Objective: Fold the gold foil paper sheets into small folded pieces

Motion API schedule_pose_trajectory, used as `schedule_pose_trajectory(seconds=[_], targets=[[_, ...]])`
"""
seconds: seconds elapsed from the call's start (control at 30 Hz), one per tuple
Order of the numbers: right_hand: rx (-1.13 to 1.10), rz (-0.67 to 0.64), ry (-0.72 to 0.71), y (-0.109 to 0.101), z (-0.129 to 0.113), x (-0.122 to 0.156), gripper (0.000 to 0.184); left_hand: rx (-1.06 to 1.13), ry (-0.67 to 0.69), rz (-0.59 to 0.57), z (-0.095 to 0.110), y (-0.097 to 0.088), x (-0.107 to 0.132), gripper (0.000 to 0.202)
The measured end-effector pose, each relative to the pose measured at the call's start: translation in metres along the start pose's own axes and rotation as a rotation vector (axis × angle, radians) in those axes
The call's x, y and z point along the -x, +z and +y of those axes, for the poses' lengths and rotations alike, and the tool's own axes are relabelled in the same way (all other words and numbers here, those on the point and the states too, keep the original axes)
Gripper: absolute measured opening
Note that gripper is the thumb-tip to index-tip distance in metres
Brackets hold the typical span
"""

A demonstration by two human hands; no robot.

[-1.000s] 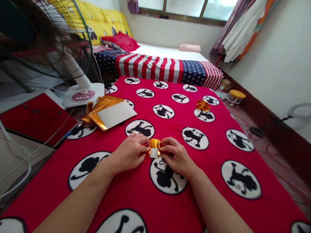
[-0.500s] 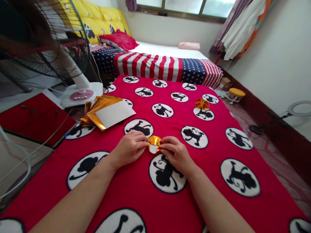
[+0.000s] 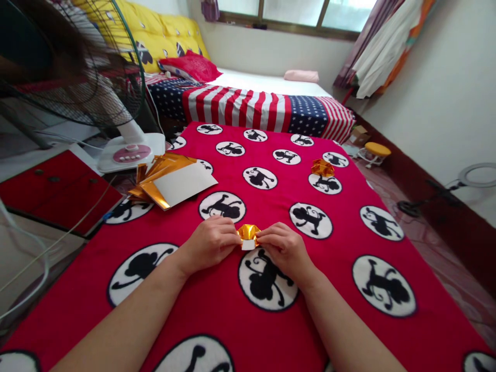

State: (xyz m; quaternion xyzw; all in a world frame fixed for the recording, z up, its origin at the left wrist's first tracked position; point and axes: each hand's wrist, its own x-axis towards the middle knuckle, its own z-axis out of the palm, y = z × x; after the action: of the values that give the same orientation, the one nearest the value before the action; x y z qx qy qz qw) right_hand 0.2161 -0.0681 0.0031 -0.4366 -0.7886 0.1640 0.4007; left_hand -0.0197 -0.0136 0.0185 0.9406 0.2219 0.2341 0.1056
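Between my two hands is a small folded piece of gold foil paper (image 3: pixel 249 232), shiny on top with a white flap at its near side. My left hand (image 3: pixel 214 242) pinches its left end, and my right hand (image 3: pixel 284 250) pinches its right end. Both hands are low over the red cloth (image 3: pixel 271 206), which is printed with black monkeys in white circles. A stack of gold foil sheets (image 3: pixel 166 168) lies to the left, its top sheet white side up. Farther off on the right sits another folded gold paper piece (image 3: pixel 323 168).
An electric fan (image 3: pixel 132 150) stands beyond the gold sheets at the left, its blades blurred. A red-fronted cabinet (image 3: pixel 58 188) is at the left edge. Behind the cloth is a bed (image 3: pixel 248 108). On the right floor are a yellow stool (image 3: pixel 377 150) and a ring-light stand (image 3: pixel 437 196).
My hands and the folded gold paper sit slightly lower in the view. The gold paper looks wider and more bulged on top, and its white flap looks shorter.
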Motion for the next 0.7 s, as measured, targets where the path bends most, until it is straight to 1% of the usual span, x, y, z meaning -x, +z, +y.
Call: schedule_pose_trajectory(seconds=[0.17, 0.3, 0.47, 0.6, 0.7], targets=[[0.048, 0.008, 0.042, 0.000, -0.002, 0.001, 0.015, 0.153, -0.072, 0.031, -0.003, 0.003, 0.000, 0.018], [0.068, 0.043, 0.096, 0.002, -0.004, 0.002, 0.012, 0.249, -0.229, 0.060, -0.005, 0.006, 0.001, 0.012], [0.048, 0.073, 0.206, 0.007, -0.003, 0.005, 0.010, 0.255, -0.401, 0.069, -0.005, 0.009, 0.000, 0.011], [0.060, 0.130, 0.307, 0.011, -0.003, 0.007, 0.010, 0.244, -0.461, 0.092, -0.003, 0.012, -0.002, 0.013], [0.072, 0.135, 0.348, 0.014, -0.003, 0.007, 0.009, 0.247, -0.505, 0.107, 0.000, 0.013, -0.004, 0.011]])
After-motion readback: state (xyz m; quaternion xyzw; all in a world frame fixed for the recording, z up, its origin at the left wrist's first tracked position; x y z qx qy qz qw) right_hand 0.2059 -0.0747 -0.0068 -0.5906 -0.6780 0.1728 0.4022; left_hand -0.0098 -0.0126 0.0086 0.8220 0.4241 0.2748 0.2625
